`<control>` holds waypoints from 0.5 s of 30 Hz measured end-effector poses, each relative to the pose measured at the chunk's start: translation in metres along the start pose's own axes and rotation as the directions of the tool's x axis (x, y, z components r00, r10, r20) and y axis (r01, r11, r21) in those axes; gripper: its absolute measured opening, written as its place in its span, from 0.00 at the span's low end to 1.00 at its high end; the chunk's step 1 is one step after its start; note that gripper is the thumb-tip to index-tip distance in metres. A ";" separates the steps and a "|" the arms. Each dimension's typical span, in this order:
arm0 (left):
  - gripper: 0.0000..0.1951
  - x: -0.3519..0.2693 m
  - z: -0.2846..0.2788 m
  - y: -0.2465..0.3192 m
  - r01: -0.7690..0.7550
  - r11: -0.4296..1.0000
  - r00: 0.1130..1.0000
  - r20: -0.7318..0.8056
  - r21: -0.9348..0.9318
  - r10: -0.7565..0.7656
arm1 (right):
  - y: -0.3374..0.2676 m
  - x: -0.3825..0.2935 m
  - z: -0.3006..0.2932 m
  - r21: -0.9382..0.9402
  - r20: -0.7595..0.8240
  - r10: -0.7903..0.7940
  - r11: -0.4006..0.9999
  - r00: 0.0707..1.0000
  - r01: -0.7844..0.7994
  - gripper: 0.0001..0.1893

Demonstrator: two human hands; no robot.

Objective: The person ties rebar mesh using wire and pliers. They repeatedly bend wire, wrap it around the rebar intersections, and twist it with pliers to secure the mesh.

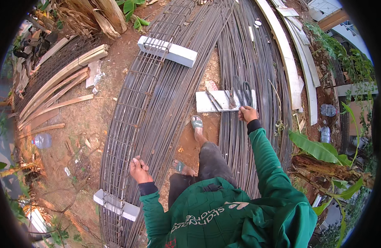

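Note:
My right hand [248,113] is at the lower right edge of a white block [202,102], its fingers at the end of a dark looped bundle of wire [246,93]; whether they grip it is unclear. Pincers [213,100] with dark handles lie on the same block, beside a smaller twisted wire piece [231,100]. Over the left rebar pile, my left hand [140,170] is raised with its fingers curled; what it may hold cannot be made out. Near it runs a long rebar cage [128,107] with rectangular stirrups, resting on white blocks [178,54].
Long steel bars [165,102] lie on both sides of my feet. Timber boards [286,55] flank the right pile, and more planks [63,74] lie at left. Plastic bottles [43,141], a banana leaf [314,147] and a cut trunk [330,169] are around.

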State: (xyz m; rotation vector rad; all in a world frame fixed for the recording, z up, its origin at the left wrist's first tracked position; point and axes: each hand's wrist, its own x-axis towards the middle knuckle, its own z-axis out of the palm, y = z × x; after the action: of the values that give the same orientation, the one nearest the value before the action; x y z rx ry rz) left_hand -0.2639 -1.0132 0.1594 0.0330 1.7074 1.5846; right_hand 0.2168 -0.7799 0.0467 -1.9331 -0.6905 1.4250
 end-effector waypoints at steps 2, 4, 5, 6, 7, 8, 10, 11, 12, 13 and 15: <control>0.11 0.005 0.005 -0.025 0.070 0.992 0.995 -0.083 0.101 -0.061 | 0.055 0.068 0.021 -0.051 -0.112 0.059 0.997 0.992 -0.065 0.08; 0.11 0.012 0.015 -0.052 0.145 0.973 0.981 -0.155 0.180 -0.117 | 0.098 0.130 0.045 -0.061 -0.215 0.077 0.994 0.974 -0.092 0.08; 0.11 0.016 0.021 -0.066 0.184 0.960 0.973 -0.180 0.212 -0.147 | 0.114 0.159 0.059 -0.084 -0.277 0.072 0.992 0.958 -0.098 0.08; 0.11 0.021 0.031 -0.076 0.218 0.946 0.967 -0.185 0.238 -0.176 | 0.139 0.195 0.063 -0.075 -0.305 0.042 0.995 0.951 -0.068 0.08; 0.11 0.026 0.045 -0.083 0.244 0.935 0.963 -0.173 0.258 -0.204 | 0.151 0.228 0.069 -0.329 -0.369 -0.140 0.944 0.919 0.012 0.09; 0.11 0.030 0.063 -0.087 0.271 0.922 0.959 -0.160 0.278 -0.233 | 0.163 0.260 0.076 -0.569 -0.371 -0.327 0.820 0.869 0.066 0.09; 0.11 0.042 0.087 -0.100 0.298 0.895 0.955 -0.098 0.331 -0.281 | 0.167 0.325 0.092 -0.426 -0.386 -0.046 0.895 0.921 -0.134 0.10; 0.10 0.041 0.096 -0.111 0.315 0.883 0.949 -0.138 0.347 -0.285 | 0.145 0.338 0.129 -0.659 -0.338 -0.127 0.739 0.932 -0.138 0.10; 0.10 0.045 0.111 -0.117 0.339 0.868 0.941 -0.145 0.363 -0.307 | 0.141 0.359 0.145 -0.733 -0.293 -0.209 0.676 0.933 -0.078 0.10; 0.10 0.050 0.123 -0.121 0.363 0.848 0.932 -0.144 0.386 -0.333 | 0.146 0.383 0.156 -0.748 -0.295 -0.209 0.657 0.932 -0.089 0.10; 0.10 0.057 0.137 -0.136 0.393 0.812 0.920 -0.179 0.431 -0.350 | 0.151 0.420 0.185 -0.806 -0.259 -0.205 0.584 0.944 -0.095 0.10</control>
State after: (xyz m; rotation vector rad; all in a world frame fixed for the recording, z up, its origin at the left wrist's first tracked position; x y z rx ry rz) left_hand -0.1634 -0.9000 0.0267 -0.1333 1.9861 0.8814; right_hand 0.1616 -0.5419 -0.3700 -2.7173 -1.4004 0.7009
